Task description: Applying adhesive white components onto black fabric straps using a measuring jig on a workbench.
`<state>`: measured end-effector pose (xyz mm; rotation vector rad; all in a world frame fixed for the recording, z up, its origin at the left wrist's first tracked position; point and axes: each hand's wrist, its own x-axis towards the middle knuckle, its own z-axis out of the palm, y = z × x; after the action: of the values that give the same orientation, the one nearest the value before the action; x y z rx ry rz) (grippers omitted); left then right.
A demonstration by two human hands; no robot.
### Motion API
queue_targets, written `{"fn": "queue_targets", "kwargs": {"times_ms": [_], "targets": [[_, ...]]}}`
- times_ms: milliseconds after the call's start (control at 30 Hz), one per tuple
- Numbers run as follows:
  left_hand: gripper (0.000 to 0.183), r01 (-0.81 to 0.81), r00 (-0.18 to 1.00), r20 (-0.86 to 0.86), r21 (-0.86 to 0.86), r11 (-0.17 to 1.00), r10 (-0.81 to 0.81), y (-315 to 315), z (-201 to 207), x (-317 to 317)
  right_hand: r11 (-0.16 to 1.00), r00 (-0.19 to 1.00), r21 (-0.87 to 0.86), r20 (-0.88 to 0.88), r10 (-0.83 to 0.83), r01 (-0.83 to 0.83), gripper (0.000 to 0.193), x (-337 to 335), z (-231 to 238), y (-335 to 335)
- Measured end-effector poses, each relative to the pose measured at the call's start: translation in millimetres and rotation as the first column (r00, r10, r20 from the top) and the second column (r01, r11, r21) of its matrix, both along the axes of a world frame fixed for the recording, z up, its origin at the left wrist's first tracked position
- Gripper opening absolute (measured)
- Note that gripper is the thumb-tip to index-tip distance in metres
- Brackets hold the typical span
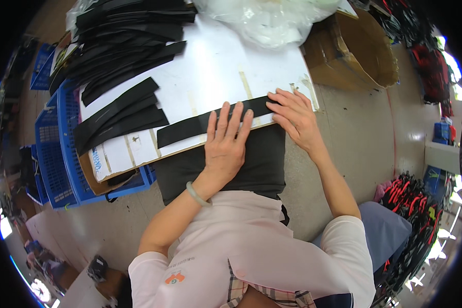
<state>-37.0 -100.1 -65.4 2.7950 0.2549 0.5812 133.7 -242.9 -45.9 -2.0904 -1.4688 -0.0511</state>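
Observation:
A long black fabric strip [182, 131] lies along the near edge of a white board [215, 61]. My left hand [226, 146] rests flat across the middle of this strip, fingers stretched and slightly apart. At the strip's right end is my right hand [300, 120], its fingers extended and their tips touching that end. To the left of the strip, a small fanned pile of black strips [120, 115] sits on the board. Farther back, a larger heap of similar black strips [131, 38] covers the board's far left.
Clear plastic bags [267, 20] lie at the back of the board. Beyond its right edge stands an open cardboard box [339, 56]. Blue plastic crates [61, 149] stand along the left side. Black and red goods [410, 205] are heaped at the right.

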Motion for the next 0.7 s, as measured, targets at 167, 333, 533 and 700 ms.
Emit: {"fn": "queue_targets", "kwargs": {"times_ms": [167, 333, 533, 700], "targets": [[0.069, 0.020, 0.999, -0.033, -0.014, 1.000, -0.021, 0.4, -1.0, -1.2, 0.998, 1.000, 0.066, -0.013, 0.022, -0.021, 0.021, 9.6, -2.6, 2.2], [0.069, 0.024, 0.999, -0.046, -0.022, 0.999, -0.025, -0.7, 1.6, 0.5, 0.992, 1.000, 0.124, -0.014, -0.002, 0.004, 0.021, 9.4, -8.7, 1.5], [0.066, 0.026, 0.998, -0.058, 0.024, 0.999, -0.024, -1.1, 1.8, 0.9, 0.994, 0.998, 0.111, -0.069, -0.003, 0.011, 0.025, 14.0, -5.1, 2.4], [0.057, 0.025, 0.999, -0.034, 0.051, 0.998, -0.023, -1.1, 2.6, 1.8, 0.999, 0.992, -0.048, -0.125, -0.001, -0.005, 0.028, 27.5, 22.9, 17.0]]}}
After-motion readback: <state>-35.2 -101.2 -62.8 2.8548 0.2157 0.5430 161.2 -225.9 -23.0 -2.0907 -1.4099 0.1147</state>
